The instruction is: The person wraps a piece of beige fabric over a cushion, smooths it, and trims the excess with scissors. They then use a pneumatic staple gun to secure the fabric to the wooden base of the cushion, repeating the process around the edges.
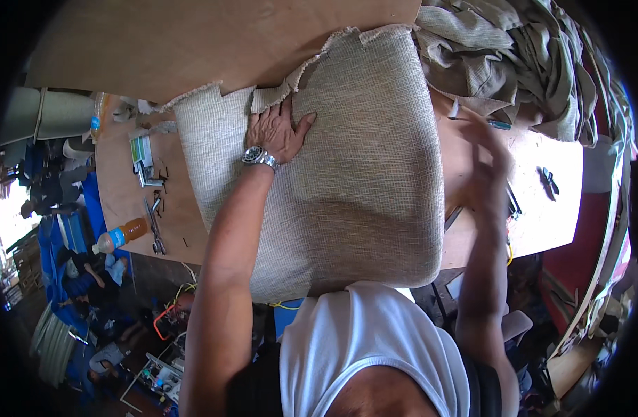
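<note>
A large cushion covered in beige woven fabric lies on a wooden workbench. My left hand, with a metal wristwatch on the wrist, presses flat on the cushion's far left part, fingers spread near the frayed fabric edge. My right hand is raised in the air over the cushion's right edge. It is blurred by motion, fingers apart, with nothing visible in it.
A heap of beige fabric sits at the back right. A staple gun, scissors and an orange drink bottle lie on the left of the bench. Small dark tools lie at right. A plywood sheet lies beyond the cushion.
</note>
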Tool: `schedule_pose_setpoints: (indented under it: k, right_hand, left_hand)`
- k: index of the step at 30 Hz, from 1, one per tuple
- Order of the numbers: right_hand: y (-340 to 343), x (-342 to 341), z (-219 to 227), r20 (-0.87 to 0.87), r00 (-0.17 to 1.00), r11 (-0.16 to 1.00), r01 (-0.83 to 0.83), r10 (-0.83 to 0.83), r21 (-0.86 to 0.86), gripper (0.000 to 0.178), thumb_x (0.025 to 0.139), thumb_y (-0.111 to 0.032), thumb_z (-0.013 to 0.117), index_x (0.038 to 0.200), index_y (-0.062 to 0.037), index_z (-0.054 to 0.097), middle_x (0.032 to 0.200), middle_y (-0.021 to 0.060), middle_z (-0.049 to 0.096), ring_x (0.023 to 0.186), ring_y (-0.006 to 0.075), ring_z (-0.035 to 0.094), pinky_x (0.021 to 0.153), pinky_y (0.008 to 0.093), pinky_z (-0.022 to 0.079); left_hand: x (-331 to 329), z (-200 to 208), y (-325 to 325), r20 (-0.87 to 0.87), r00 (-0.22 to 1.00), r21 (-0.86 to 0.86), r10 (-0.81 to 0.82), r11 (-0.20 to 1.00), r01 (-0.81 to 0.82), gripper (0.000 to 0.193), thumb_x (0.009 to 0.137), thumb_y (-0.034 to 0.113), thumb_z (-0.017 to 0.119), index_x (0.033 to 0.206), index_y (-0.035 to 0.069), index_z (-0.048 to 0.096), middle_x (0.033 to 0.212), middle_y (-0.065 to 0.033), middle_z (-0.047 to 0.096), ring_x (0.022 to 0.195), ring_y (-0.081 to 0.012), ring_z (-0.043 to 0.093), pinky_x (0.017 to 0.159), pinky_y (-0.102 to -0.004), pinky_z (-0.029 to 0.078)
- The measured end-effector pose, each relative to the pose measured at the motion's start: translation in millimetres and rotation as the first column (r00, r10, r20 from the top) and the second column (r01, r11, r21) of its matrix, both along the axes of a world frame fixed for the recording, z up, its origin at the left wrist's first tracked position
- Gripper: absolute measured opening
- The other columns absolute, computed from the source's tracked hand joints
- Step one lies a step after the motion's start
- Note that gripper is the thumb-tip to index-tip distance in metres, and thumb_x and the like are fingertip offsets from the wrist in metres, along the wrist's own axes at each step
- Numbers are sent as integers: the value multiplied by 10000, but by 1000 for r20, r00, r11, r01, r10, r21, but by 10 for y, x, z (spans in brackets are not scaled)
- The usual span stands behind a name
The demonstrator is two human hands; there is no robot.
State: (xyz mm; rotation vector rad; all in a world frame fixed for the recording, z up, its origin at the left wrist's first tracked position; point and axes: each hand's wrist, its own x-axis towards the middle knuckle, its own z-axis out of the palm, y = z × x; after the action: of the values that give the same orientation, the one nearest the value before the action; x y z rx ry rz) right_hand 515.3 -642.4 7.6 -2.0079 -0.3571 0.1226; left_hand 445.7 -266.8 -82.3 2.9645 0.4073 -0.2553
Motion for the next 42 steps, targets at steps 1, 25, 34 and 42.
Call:
schedule_pose_setpoints:
  k: [1,25,34,42]
  right_hand:
    - [-450,-67,-130,13,986,967,165,-166,-193,443,945,-28,619,1386,-52,590,1265,155,672,1145,287,667,971,398,551]
    - [-2065,314,-494,-243,966,879,-195,94,-435,512,907,-209,681,1360,-3,560,1398,172,566,1253,257,549,1094,399,417]
    - [1283,502,2079,-302,807,-39,-328,507,-944,464,722,-355,893,1049,-67,736,858,171,749,806,356,736,748,462,567]
    - [2899,387,1173,-377,703,-117,-390,603,-914,510,797,-463,823,1157,-116,727,974,177,758,973,378,727,877,475,539]
  left_hand:
    - [18,16,-21,-23,1000,-4,7,1000,-7,842,999,655,399,1548,17,375,1466,-223,552,1334,-370,533,1137,-545,331]
    - [-82,-419,114,537,843,68,6,996,-50,751,912,670,516,1161,-8,724,1201,-191,702,1245,-354,571,1107,-504,366]
    - [-20,-202,87,102,981,-146,167,978,-151,907,962,742,351,1461,0,508,1487,-140,550,1459,-243,413,1254,-419,170]
    - [80,-201,66,80,994,-200,74,978,-56,765,1017,643,344,1353,9,607,1423,-128,607,1396,-216,479,1271,-430,97]
